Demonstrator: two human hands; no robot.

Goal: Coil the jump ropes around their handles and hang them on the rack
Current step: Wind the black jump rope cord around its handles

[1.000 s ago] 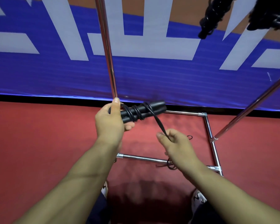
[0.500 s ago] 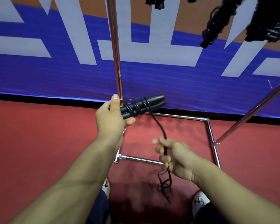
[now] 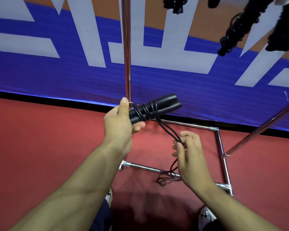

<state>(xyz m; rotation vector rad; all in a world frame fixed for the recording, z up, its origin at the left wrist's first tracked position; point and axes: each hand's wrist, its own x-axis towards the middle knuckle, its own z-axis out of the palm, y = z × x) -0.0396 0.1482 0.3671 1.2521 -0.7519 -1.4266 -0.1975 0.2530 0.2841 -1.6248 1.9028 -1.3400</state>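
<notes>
My left hand [image 3: 119,124] grips two black jump rope handles [image 3: 162,105] held side by side, pointing up and right. A few turns of black rope [image 3: 145,110] are wound round them. Two strands run down from the handles to my right hand [image 3: 188,154], which pinches them between thumb and fingers. The loose rope end [image 3: 165,180] lies tangled on the red floor below my right hand. The chrome rack has an upright pole [image 3: 127,47] just behind my left hand. Coiled black ropes [image 3: 235,29] hang at the top right.
The rack's chrome base frame [image 3: 221,147] lies on the red floor, and a slanted chrome bar [image 3: 264,125] rises to the right. A blue and white banner [image 3: 57,69] covers the wall behind. My shoes [image 3: 206,215] show at the bottom.
My right hand has let the rope slide and moved up and right, now pinching two strands with looser fingers. The left hand and handles have held steady. The loose end dropped onto the floor.
</notes>
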